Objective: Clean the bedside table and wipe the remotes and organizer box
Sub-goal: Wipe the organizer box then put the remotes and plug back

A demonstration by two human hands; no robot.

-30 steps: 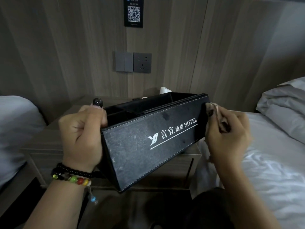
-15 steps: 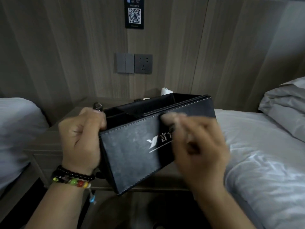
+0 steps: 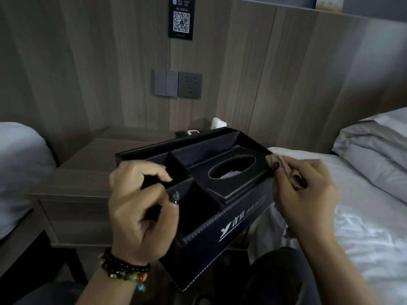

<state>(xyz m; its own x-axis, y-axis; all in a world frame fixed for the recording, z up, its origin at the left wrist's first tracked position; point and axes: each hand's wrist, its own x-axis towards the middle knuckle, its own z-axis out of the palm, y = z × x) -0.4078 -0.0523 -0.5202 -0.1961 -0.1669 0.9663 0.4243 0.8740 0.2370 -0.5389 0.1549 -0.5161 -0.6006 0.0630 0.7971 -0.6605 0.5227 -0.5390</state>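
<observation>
A black leather organizer box (image 3: 222, 236) with white stitching and a hotel logo is held in the air in front of the bedside table (image 3: 88, 170). Its top now faces me, showing empty compartments and a tissue slot. My left hand (image 3: 141, 208) grips the box's left end, thumb inside a compartment. My right hand (image 3: 306, 190) pinches a crumpled cloth (image 3: 277, 160) against the box's right end. Behind the box, a dark remote (image 3: 181, 134) and a white one (image 3: 193, 132) lie on the table, mostly hidden.
A white small device (image 3: 218, 123) stands at the table's back. Beds with white linen flank the table, left (image 3: 19, 168) and right (image 3: 361, 216), with pillows (image 3: 374, 150) on the right. A switch and socket panel (image 3: 178, 84) is on the wood wall.
The box has tipped so its open top faces me instead of its logo side. My right hand with the cloth swept across the front and returned to the right end.
</observation>
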